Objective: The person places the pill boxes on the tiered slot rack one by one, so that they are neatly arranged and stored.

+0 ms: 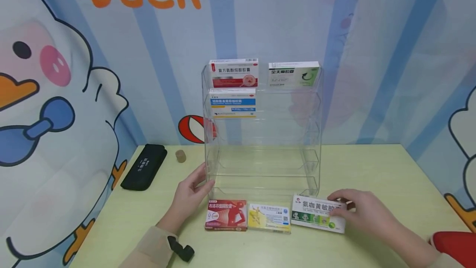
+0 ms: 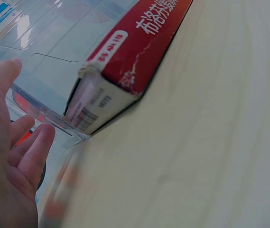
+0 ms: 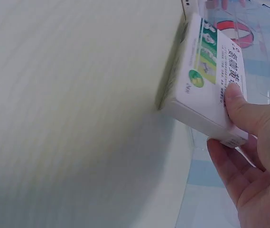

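My right hand (image 1: 362, 212) pinches the right end of a white and green medicine box (image 1: 312, 214), thumb on its printed face and fingers behind, as the right wrist view shows. My left hand (image 1: 191, 191) holds the lower left side of a clear tiered display rack (image 1: 262, 183), thumb towards the front. Left of the white and green box, a yellow and white medicine box (image 1: 268, 217) and a red medicine box (image 1: 225, 215) stand in a row at the rack's foot. In the left wrist view the red box (image 2: 144, 45) has a worn corner.
On the rack's upper tiers sit a red and white box (image 1: 235, 73), a green and white box (image 1: 293, 74) and a blue and white box (image 1: 233, 103). A black case (image 1: 144, 167) and a small brown cylinder (image 1: 180, 156) lie at the left. A printed curtain (image 1: 267, 20) hangs behind the table.
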Available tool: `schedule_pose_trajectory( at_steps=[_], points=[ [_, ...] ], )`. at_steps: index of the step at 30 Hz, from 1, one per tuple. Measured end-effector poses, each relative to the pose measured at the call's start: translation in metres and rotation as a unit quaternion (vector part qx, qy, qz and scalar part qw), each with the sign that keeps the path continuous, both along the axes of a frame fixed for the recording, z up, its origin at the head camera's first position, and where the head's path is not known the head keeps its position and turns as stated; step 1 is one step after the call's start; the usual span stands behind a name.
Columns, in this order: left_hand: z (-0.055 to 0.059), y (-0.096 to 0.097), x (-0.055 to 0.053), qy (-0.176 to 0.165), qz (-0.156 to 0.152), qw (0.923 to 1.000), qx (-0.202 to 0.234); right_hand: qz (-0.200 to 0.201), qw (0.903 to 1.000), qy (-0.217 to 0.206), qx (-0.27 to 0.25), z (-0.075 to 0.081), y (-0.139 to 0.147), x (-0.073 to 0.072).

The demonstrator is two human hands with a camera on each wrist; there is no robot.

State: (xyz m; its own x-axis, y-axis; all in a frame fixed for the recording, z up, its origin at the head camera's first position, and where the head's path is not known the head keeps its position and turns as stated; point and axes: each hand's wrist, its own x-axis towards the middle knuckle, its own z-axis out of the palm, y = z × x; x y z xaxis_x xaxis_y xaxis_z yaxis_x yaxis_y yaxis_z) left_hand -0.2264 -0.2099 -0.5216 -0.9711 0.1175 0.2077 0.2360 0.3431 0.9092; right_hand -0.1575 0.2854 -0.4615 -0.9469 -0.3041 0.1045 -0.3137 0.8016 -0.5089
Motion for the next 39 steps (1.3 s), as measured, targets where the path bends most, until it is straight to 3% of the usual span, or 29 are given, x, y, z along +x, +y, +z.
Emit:
schedule_pose_trajectory(
  at_steps=[7,16,28,39],
  points=[
    [-0.001,0.000,0.000,-0.002,0.004,1.0000,-0.002,0.031,0.9956,0.086,-0.018,0.015,0.000,-0.002],
    [-0.001,0.000,0.000,-0.001,0.004,1.0000,-0.004,0.052,0.9769,0.206,-0.027,0.035,-0.008,-0.011],
    [0.000,0.001,0.000,-0.005,0.005,1.0000,-0.005,0.046,0.9593,0.278,-0.012,0.061,-0.029,-0.028],
    [0.001,0.000,0.001,-0.004,0.007,0.9999,-0.007,0.056,0.9319,0.357,-0.033,0.092,-0.049,-0.047]
  ],
)
